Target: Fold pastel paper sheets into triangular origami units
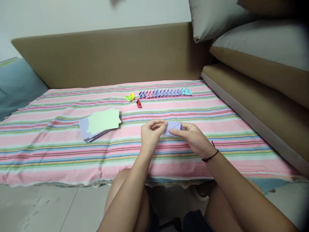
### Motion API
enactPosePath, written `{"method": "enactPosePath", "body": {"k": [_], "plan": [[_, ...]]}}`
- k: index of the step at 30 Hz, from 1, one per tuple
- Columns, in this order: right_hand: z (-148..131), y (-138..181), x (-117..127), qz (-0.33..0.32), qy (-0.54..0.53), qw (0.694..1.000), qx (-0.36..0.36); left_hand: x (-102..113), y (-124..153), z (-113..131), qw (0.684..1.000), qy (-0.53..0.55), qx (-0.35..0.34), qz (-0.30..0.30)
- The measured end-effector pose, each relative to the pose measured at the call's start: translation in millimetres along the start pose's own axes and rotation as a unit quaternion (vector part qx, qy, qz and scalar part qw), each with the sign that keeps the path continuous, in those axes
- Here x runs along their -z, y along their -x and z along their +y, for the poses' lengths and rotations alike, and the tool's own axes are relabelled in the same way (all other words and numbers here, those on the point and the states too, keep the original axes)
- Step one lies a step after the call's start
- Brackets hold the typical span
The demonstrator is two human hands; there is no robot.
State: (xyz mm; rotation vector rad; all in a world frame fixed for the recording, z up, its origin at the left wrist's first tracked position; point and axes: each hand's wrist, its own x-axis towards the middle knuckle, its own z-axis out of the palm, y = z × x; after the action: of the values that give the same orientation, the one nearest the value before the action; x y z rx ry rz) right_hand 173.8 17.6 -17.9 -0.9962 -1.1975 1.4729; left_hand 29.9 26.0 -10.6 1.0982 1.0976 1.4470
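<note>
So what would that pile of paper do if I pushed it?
The pile of paper would probably slide apart, because its sheets already sit unevenly. The pale green sheet might slip first, since it's on top. It seems unlikely to tip, lying low and flat.

The sheet (174, 125) and the stack (106, 120) are smooth, matt paper. The row (165, 93) is folded paper, also matt. The cloth (60, 161) is matt woven fabric, wrinkled. The backrest (116, 58) looks smooth, leather-like; the floor (48, 209) is smooth, slightly glossy tile.
</note>
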Motion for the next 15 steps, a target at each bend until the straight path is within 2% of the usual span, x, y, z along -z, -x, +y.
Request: {"method": "enactPosePath", "body": {"k": [6,7,10,12,15], "plan": [[-2.1,-0.4,-1.3,0.149,-0.011,0.987,0.051,5.7,-2.7,-0.7,0.999,0.025,0.015,0.045],[-1.9,0.2,-4.2,0.148,-0.008,0.988,0.048,5.8,-2.6,-1.2,0.998,0.032,0.021,0.048],[-0.4,2.7,-12.9,0.072,-0.008,0.997,0.007,4.0,-1.5,-2.7,0.997,0.058,0.034,0.043],[1.0,3.9,-16.0,0.044,-0.024,0.999,-0.011,2.1,-0.6,-3.1,0.996,0.073,0.044,0.033],[2.1,4.0,-14.8,0.087,-0.058,0.995,0.002,0.1,0.5,-3.0,0.995,0.077,0.058,0.019]]}}
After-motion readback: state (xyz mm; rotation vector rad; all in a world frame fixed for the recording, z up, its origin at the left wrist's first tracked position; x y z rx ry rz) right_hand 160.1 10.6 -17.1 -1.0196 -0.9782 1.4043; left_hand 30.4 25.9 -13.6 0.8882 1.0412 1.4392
